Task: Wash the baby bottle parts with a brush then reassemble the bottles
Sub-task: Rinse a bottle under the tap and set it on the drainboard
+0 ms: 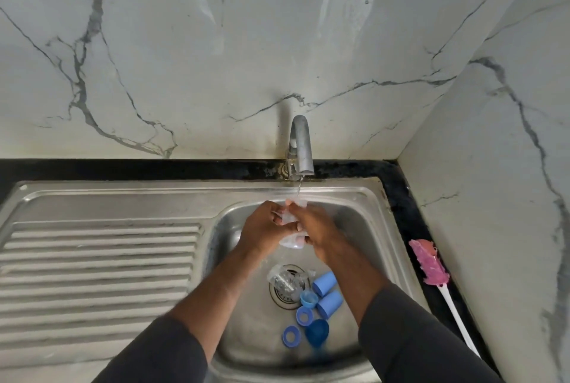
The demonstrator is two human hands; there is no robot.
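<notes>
Two hands meet on a clear plastic baby bottle point(291, 243), held above the basin of the stainless steel sink point(365, 225) and directly beneath the thin stream from the curved metal tap point(300, 148); the left hand point(265, 229) grips it from one side with fingers point(286, 226) curled round its body; the right hand point(322, 236) wraps it from the other side, its fingers likewise curled against the plastic; below them a second clear bottle point(285, 282) lies over the round drain; just beside it sit two pale blue cylindrical caps point(324, 284), three blue screw rings point(290, 337) and a darker blue dome-shaped cap point(317, 331), clustered close together; on the black surface point(407, 197) right of the sink lies a pink bristled brush with a white handle point(430, 262), well apart from both hands; a ribbed steel drainboard point(101, 259) stretches to the left.
</notes>
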